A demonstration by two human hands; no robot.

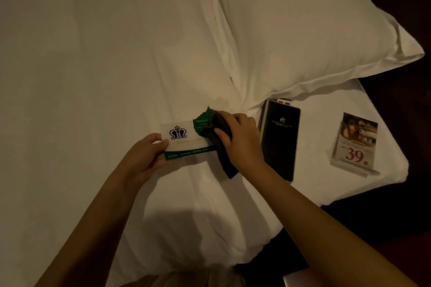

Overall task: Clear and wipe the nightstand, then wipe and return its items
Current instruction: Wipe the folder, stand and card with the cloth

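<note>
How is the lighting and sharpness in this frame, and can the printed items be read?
Head view: dim, warm light; corners fall to black; the hands' shadow darkens the bed sheet. The card's crest and the acrylic stand's "39" are legible; smaller print blurs.

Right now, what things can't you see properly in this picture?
All in the head view:
- Nightstand: out of frame.
- Card: right end covered by the dark cloth and right hand; small print blurred.
- Striped item: mostly under the black booklet.
- Display stand: small text too blurred.

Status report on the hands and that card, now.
Left hand grips white card at its end. Right hand presses dark cloth on it. Black folder, acrylic sign lie alongside, clear.
</note>
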